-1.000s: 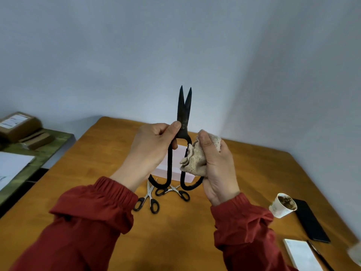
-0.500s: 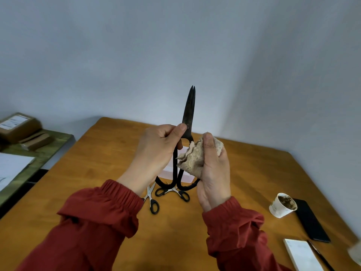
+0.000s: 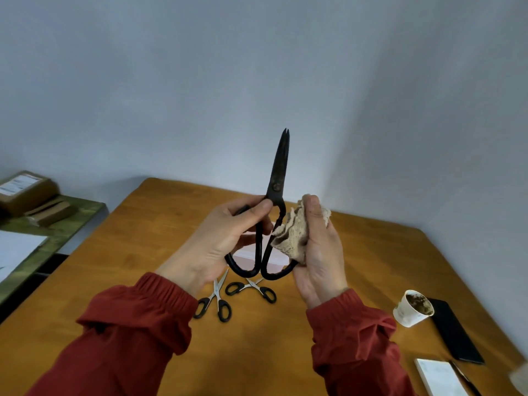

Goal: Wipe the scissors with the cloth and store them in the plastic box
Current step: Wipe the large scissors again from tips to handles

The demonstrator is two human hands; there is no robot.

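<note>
Holds the black scissors (image 3: 278,172) upright in the left grip (image 3: 225,241), with the thumb tip pressed on the shank just under the pivot and the fingers curled round the left handle. Keeps them in the air above the middle of the table (image 3: 371,267), with the blades pointing to 12 o'clock, almost closed and the tips just parted. Pinches a crumpled beige cloth (image 3: 291,238) in the right grip (image 3: 320,252), thumb on top and fingers wrapped behind, and presses it against the right handle shank, at 4 o'clock of the pivot. Shows red sleeves (image 3: 137,324) on both arms.

Shows the pale pinkish plastic box (image 3: 244,260) on the table directly behind the handle loops, mostly hidden by them; cannot tell whether it stands open. Leaves two small black-handled scissors on the table at 6 o'clock of the loops: one pair (image 3: 217,295) with its tips toward 12, the other pair (image 3: 251,287) just beside it at 3 o'clock.

Finds at 4 o'clock on the table a tilted paper cup (image 3: 413,308) with brown residue inside, touching a flat black slab (image 3: 454,332). Finds at 5 o'clock a white pad (image 3: 437,378) with a dark pen (image 3: 464,378) across its edge. Sees at 9 o'clock a green side shelf (image 3: 57,224) carrying a brown parcel (image 3: 25,190) and a white sheet (image 3: 17,252).
</note>
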